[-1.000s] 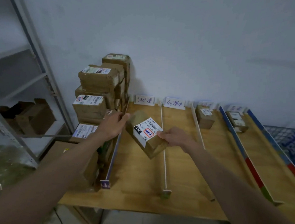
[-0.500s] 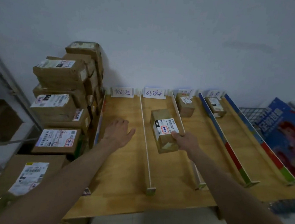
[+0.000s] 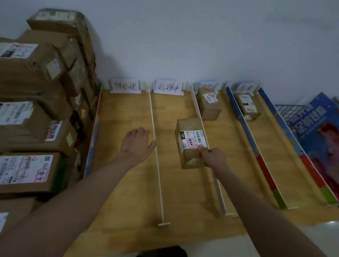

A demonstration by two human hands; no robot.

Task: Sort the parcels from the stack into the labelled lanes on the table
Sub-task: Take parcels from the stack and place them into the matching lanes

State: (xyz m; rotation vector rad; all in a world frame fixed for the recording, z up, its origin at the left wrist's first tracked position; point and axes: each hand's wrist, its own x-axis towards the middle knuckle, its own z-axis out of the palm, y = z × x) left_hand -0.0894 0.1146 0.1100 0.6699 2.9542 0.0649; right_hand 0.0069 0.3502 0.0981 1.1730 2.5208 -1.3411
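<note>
My right hand (image 3: 212,157) grips a labelled parcel (image 3: 190,143) in the second lane (image 3: 167,169); left hand (image 3: 136,144) hovers relaxed, holding nothing. Next, I'd judge: release (gently) and let go.

Pretty dim, flat bluish light on my feed; soft overall, fisheye bends the edges, parcel stack (image 3: 33,104) maybe slightly blurred.

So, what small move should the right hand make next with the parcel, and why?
Probably slide the parcel a little further up the second lane and let go: the right hand grips its near corner, and it already sits between that lane's dividers.
</note>
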